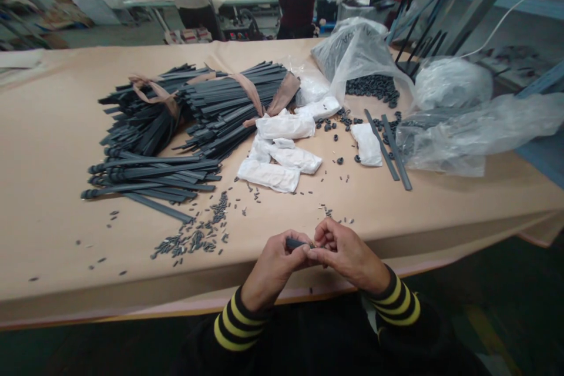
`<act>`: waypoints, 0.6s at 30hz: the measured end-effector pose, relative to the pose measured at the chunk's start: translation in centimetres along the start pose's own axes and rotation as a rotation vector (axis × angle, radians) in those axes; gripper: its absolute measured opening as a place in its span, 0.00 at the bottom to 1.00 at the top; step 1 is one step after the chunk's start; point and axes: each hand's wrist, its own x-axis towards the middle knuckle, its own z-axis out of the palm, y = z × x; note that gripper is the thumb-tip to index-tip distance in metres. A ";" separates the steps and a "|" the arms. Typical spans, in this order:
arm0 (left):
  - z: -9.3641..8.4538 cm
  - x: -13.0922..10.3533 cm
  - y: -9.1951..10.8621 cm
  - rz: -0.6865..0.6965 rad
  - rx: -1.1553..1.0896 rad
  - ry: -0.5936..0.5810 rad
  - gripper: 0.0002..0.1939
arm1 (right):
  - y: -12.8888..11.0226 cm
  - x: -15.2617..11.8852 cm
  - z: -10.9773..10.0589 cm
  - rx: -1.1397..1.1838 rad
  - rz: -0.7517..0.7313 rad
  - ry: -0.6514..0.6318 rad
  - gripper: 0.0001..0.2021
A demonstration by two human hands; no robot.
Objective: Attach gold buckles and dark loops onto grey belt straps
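Observation:
At the table's front edge my left hand (282,258) is closed around a dark grey strip (294,243), whose end shows between thumb and fingers. My right hand (341,249) meets it fingertip to fingertip, pinching at the strip's other end, where a tiny brass-coloured bit shows; the exact part is too small to tell. Left of the hands lies a scatter of small dark pieces (198,238). Beyond it are loose grey strips (154,176) with dark knobbed ends.
Tied bundles of grey strips (233,100) lie at the back left. White packets (288,126) sit mid-table. An open plastic bag (352,59) spills black rings (374,87); two strips (396,153) lie near more plastic (476,129). Two people stand beyond the table.

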 end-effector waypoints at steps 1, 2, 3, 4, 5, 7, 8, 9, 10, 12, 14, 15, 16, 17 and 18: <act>-0.1 0.0 0.0 0.013 0.003 0.005 0.11 | 0.0 0.0 0.0 0.025 -0.006 -0.012 0.11; -0.2 0.1 0.1 0.029 0.015 0.013 0.10 | 0.0 0.0 0.0 0.049 -0.011 -0.026 0.11; -0.2 0.1 0.1 0.046 0.032 0.021 0.10 | 0.0 0.1 0.0 0.067 -0.015 -0.038 0.10; -0.2 0.1 0.1 0.066 0.053 0.031 0.10 | 0.0 0.1 0.0 0.080 -0.017 -0.040 0.09; -0.1 0.1 0.1 0.091 0.076 0.045 0.09 | 0.0 0.2 0.0 0.083 -0.018 -0.033 0.08; 0.3 0.0 0.0 0.145 0.132 0.075 0.09 | 0.1 0.3 0.1 0.058 -0.028 0.003 0.08; 0.5 -0.1 0.0 0.170 0.159 0.089 0.09 | 0.2 0.4 0.1 0.037 -0.034 0.027 0.08; 0.7 -0.3 0.0 0.190 0.187 0.100 0.09 | 0.2 0.5 0.2 0.013 -0.037 0.049 0.08; 0.9 -0.5 -0.1 0.203 0.213 0.105 0.09 | 0.3 0.6 0.2 -0.012 -0.038 0.069 0.07; 1.0 -0.9 0.1 0.208 0.244 0.101 0.10 | 0.5 0.6 0.1 -0.062 -0.038 0.099 0.06; 0.6 -1.2 0.3 0.172 0.213 0.054 0.14 | 0.5 0.6 -0.1 -0.092 -0.043 0.108 0.05; 0.3 -1.3 0.5 0.135 0.162 0.008 0.16 | 0.4 0.5 -0.2 -0.096 -0.046 0.101 0.05; -0.1 -1.4 0.6 0.096 0.093 -0.048 0.18 | 0.4 0.5 -0.4 -0.092 -0.050 0.090 0.05; -0.4 -1.4 0.7 0.060 0.022 -0.103 0.19 | 0.3 0.4 -0.5 -0.085 -0.051 0.071 0.05; -0.7 -1.3 0.6 0.038 -0.039 -0.147 0.19 | 0.2 0.3 -0.6 -0.078 -0.049 0.050 0.05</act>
